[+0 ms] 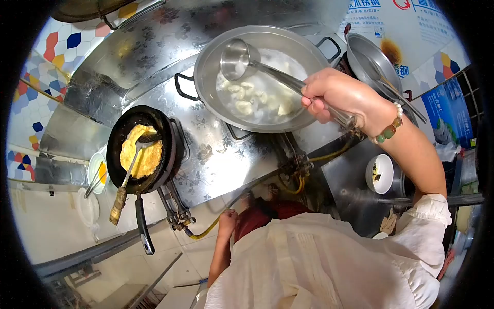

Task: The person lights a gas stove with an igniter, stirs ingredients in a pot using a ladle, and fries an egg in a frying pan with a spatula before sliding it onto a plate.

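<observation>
My right hand (329,95) is wrapped round the handle of a metal ladle (280,77). The ladle's bowl hangs over the left part of a large metal pot (206,95). Whitish dumplings (246,95) float in cloudy, steaming water in the pot. My left hand (228,222) hangs low beside my body, closed in a fist with nothing visible in it. To the left, a black frying pan (114,135) holds a yellow omelette (146,164). A spatula (135,159) with a wooden handle lies across the omelette, its blade on the egg.
A white bowl with dark bits (389,174) stands at the right. Behind it is a wok (368,62) with a utensil resting in it. At far left, a bowl (95,164) contains yellow egg and chopsticks. A yellow gas hose (208,229) runs below the stove front.
</observation>
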Motion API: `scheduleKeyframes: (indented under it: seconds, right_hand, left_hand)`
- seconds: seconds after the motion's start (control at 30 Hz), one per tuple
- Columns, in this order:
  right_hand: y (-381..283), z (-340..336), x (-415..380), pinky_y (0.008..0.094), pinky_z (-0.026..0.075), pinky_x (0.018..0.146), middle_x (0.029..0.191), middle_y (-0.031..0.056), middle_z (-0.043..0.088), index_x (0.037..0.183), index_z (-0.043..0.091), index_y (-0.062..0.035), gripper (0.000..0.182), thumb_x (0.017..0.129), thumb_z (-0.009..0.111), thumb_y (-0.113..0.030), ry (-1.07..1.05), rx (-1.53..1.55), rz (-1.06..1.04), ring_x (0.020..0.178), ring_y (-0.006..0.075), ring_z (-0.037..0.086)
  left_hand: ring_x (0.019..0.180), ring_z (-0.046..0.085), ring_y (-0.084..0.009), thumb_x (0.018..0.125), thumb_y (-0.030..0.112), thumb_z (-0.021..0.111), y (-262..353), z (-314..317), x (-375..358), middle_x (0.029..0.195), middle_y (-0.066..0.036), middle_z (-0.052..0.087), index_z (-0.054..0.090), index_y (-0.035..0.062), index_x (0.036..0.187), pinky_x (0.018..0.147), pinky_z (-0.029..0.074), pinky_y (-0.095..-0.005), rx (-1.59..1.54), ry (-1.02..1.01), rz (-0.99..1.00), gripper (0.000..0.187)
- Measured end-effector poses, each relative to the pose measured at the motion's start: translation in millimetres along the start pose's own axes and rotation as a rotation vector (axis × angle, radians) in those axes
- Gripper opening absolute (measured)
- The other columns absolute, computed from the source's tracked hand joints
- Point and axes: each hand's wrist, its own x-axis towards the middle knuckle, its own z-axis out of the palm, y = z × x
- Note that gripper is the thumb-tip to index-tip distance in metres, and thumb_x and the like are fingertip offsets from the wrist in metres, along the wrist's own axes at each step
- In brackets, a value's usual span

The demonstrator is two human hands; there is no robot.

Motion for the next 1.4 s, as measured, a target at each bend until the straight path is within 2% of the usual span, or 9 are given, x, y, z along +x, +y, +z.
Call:
scheduleKeyframes:
  seconds: [0.17, 0.27, 0.57, 0.77, 0.83, 0.87, 1.0, 1.07, 1.4]
  right_hand:
    - [6, -1, -20, 0.0193, 0.029, 0.037, 0.062, 0.0018, 0.046, 0.070, 0.049, 0.0007, 0.014, 0.082, 0.046, -0.007, -0.029, -0.092, 0.020, 0.045, 0.0057, 0.039]
    - [14, -8, -30, 0.0227, 0.034, 0.037, 0.053, 0.0031, 0.045, 0.069, 0.049, 0.0023, 0.015, 0.081, 0.048, -0.007, -0.008, -0.276, -0.071, 0.040, 0.0091, 0.042]
    - [31, -49, -66, 0.0175, 0.029, 0.032, 0.050, -0.0011, 0.041, 0.070, 0.047, 0.0007, 0.014, 0.082, 0.047, -0.006, -0.042, -0.113, -0.015, 0.036, 0.0038, 0.036]
    - [48, -64, -88, 0.0181, 0.031, 0.033, 0.053, -0.0030, 0.042, 0.100, 0.053, 0.0065, 0.022, 0.085, 0.045, -0.007, 0.016, -0.331, -0.054, 0.038, 0.0030, 0.037]
    - [50, -68, -97, 0.0177, 0.032, 0.034, 0.054, -0.0036, 0.042, 0.115, 0.048, 0.0062, 0.032, 0.086, 0.045, -0.007, -0.027, -0.433, -0.031, 0.040, 0.0026, 0.038]
    - [47, -69, -101, 0.0166, 0.031, 0.033, 0.065, 0.0013, 0.047, 0.128, 0.036, 0.0082, 0.047, 0.082, 0.044, -0.001, -0.050, -0.378, 0.025, 0.043, 0.0019, 0.040]
    - [59, -90, -104, 0.0159, 0.029, 0.032, 0.069, 0.0041, 0.048, 0.127, 0.037, 0.0078, 0.046, 0.083, 0.044, 0.000, -0.041, 0.058, 0.097, 0.043, 0.0018, 0.038]
    - [65, -97, -103, 0.0146, 0.029, 0.031, 0.068, 0.0022, 0.046, 0.096, 0.049, 0.0056, 0.016, 0.086, 0.046, -0.005, -0.064, 0.293, 0.014, 0.045, 0.0003, 0.037]
    - [68, -129, -87, 0.0144, 0.030, 0.032, 0.069, 0.0016, 0.047, 0.104, 0.048, 0.0075, 0.023, 0.086, 0.046, -0.005, -0.061, 0.250, -0.204, 0.045, 0.0002, 0.038]
  left_hand:
    - [0.060, 0.060, -0.0157, 0.090, 0.013, 0.049, -25, -6, 13, 0.074, -0.009, 0.061, 0.052, -0.0013, 0.092, 0.051, 0.046, -0.0257, 0.076, 0.014, 0.039, 0.015]
    - [0.060, 0.060, -0.0157, 0.089, 0.012, 0.049, -28, -8, 10, 0.074, -0.010, 0.061, 0.051, -0.0011, 0.091, 0.051, 0.046, -0.0256, 0.089, 0.041, 0.035, 0.014]
    - [0.055, 0.056, -0.0142, 0.083, 0.004, 0.047, 17, 1, -23, 0.070, -0.009, 0.058, 0.054, -0.0042, 0.090, 0.051, 0.046, -0.0241, -0.063, 0.099, -0.054, 0.013]
    - [0.056, 0.055, -0.0133, 0.082, 0.002, 0.046, 28, 8, -28, 0.070, -0.008, 0.058, 0.054, -0.0039, 0.089, 0.050, 0.045, -0.0243, -0.015, 0.118, -0.060, 0.012]
    - [0.055, 0.055, -0.0131, 0.082, 0.001, 0.046, 27, 9, -26, 0.069, -0.008, 0.058, 0.054, -0.0038, 0.089, 0.050, 0.045, -0.0244, -0.012, 0.127, -0.064, 0.011]
    - [0.056, 0.054, -0.0129, 0.082, 0.001, 0.046, 24, 9, -23, 0.069, -0.007, 0.057, 0.054, -0.0036, 0.089, 0.050, 0.044, -0.0246, -0.037, 0.112, -0.061, 0.011]
    - [0.056, 0.053, -0.0125, 0.082, 0.000, 0.046, 27, 13, -22, 0.069, -0.006, 0.056, 0.054, -0.0032, 0.088, 0.051, 0.044, -0.0252, -0.018, 0.098, -0.048, 0.010]
    - [0.057, 0.053, -0.0126, 0.082, 0.001, 0.047, 23, 14, -19, 0.069, -0.006, 0.056, 0.054, -0.0029, 0.088, 0.051, 0.044, -0.0253, -0.006, 0.108, -0.047, 0.010]
    - [0.059, 0.055, -0.0137, 0.080, 0.006, 0.051, 14, 19, -21, 0.070, -0.008, 0.059, 0.058, -0.0023, 0.088, 0.052, 0.045, -0.0263, 0.077, 0.170, -0.020, 0.013]
